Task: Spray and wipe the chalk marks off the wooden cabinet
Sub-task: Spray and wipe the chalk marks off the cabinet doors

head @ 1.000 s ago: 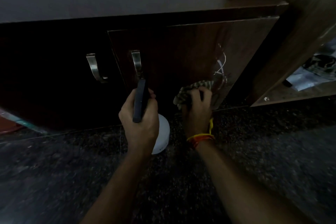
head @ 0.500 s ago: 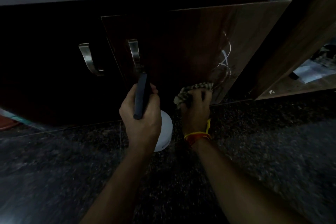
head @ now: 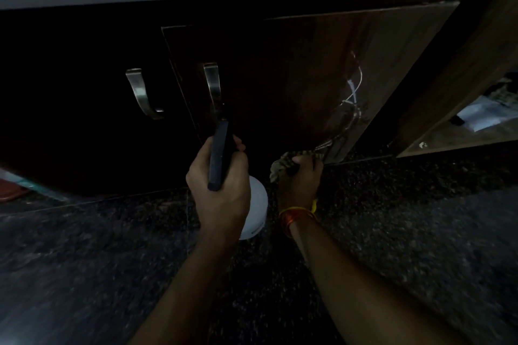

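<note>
Left hand grips spray bottle; right hand clutches cloth below chalk marks.

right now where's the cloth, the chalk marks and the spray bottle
cloth [head: 280,166]: head view, bunched edge left of the right hand
chalk marks [head: 353,91]: head view, bright white stroke on the door
spray bottle [head: 256,204]: head view, white body

Both hands clenched, left hand beside right hand.

place: home interior, dim | cues: dark wooden cabinet with curved metal handles, speckled stone floor | right: open low shelf holding papers
</note>
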A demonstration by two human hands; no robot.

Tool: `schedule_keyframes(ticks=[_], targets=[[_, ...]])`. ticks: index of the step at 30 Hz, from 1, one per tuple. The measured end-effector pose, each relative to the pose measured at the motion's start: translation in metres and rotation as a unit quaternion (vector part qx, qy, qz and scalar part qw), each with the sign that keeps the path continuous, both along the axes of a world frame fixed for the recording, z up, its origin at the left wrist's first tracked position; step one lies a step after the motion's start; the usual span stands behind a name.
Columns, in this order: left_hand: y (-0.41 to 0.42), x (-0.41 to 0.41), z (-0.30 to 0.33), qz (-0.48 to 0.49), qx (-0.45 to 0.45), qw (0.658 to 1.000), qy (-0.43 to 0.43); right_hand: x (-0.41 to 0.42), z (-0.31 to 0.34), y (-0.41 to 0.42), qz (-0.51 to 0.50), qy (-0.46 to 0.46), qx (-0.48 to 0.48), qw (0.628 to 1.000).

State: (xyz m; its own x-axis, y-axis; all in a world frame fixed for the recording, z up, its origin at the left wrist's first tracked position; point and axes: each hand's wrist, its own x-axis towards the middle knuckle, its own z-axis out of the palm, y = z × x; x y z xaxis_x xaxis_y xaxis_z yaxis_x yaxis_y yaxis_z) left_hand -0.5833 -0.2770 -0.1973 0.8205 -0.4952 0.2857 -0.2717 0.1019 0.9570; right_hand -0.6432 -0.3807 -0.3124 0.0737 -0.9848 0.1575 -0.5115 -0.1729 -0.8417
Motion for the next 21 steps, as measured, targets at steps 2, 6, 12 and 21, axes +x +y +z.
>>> schedule_keyframes(ticks=[2,6,12,21], targets=[[-0.002,0.001,0.0,0.002,-0.001,1.0,-0.005,0.007,-0.004,0.001,-0.025,-0.017,0.014,0.999],[0.0,0.0,-0.002,-0.01,-0.011,1.0,-0.001,0.009,-0.012,-0.006,-0.056,-0.035,0.105,0.992],[0.001,0.001,0.0,-0.013,-0.022,1.0,0.002,0.008,-0.028,-0.018,-0.094,-0.122,0.181,0.971],[-0.001,-0.002,0.006,-0.013,-0.014,1.0,0.002,-0.006,-0.025,-0.039,-0.156,-0.107,0.159,0.969]])
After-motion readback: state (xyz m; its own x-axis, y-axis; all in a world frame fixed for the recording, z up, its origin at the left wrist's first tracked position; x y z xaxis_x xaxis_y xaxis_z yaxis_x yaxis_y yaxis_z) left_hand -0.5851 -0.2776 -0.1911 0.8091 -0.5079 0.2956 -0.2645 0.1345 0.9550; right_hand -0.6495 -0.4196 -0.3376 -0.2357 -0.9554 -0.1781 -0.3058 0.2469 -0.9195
